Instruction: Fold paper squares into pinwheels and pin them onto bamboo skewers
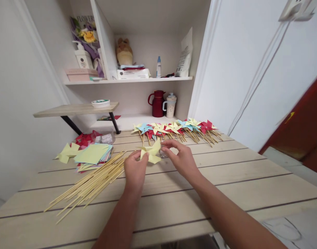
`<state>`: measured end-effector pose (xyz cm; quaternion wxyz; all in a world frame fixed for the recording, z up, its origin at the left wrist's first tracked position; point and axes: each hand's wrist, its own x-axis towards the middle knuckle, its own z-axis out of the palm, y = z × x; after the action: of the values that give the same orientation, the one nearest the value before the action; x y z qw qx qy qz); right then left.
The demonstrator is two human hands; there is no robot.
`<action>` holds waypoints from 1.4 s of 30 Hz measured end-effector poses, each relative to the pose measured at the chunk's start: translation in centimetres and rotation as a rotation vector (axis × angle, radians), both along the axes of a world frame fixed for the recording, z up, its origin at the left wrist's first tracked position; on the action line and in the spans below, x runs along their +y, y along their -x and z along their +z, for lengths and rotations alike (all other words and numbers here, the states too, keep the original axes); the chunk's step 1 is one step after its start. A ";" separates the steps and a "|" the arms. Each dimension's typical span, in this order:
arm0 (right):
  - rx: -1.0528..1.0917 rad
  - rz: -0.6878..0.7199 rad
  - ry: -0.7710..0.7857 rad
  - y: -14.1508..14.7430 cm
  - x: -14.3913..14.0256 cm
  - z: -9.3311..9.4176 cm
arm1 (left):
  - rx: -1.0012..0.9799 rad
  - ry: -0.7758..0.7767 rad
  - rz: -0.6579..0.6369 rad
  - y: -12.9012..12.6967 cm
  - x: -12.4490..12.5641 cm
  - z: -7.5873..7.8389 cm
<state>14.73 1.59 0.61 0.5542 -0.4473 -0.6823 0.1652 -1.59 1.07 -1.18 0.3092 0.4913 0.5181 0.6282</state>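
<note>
One pale yellow folded-paper pinwheel head [153, 153] is in work above the middle of the pale wood-grain plank counter [225, 180]; no stick is visible on it. The left hand [136, 167] pinches its near-left edge between thumb and fingers. The right hand [180, 155] has thumb and forefinger nearly together at the right edge; whether it grips anything cannot be told. Left of the hands, thin tan wooden sticks [96, 183], a stack of multicoloured paper squares [93, 155] and a loose pale yellow folded-paper head [68, 153] remain unassembled. Beyond, a row of red, blue and yellow paper pinwheels on sticks [174, 128] appears complete.
</note>
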 end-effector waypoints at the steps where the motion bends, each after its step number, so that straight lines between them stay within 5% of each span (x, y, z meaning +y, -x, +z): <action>1: 0.035 -0.007 0.006 -0.1 0.1 -0.1 | -0.097 0.046 -0.008 0.1 0.0 0.0; 11: 0.284 0.044 0.238 -1.3 1.4 -0.9 | -0.488 0.242 0.029 0.6 0.0 0.1; 19: -0.236 -0.020 0.502 -3.1 3.0 -2.3 | -0.450 0.202 0.034 0.9 0.4 -0.5; 35: -0.479 -0.185 0.629 -2.7 3.0 -2.5 | -0.430 0.183 -0.015 0.9 0.4 -0.4; 42: -0.473 -0.123 0.631 -1.9 2.7 -2.9 | -0.446 0.203 -0.023 0.8 0.3 -0.4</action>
<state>16.60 4.27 -2.32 0.2263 -0.6614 -0.6786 0.2256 -2.38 1.37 -1.54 0.4708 0.3129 0.4917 0.6623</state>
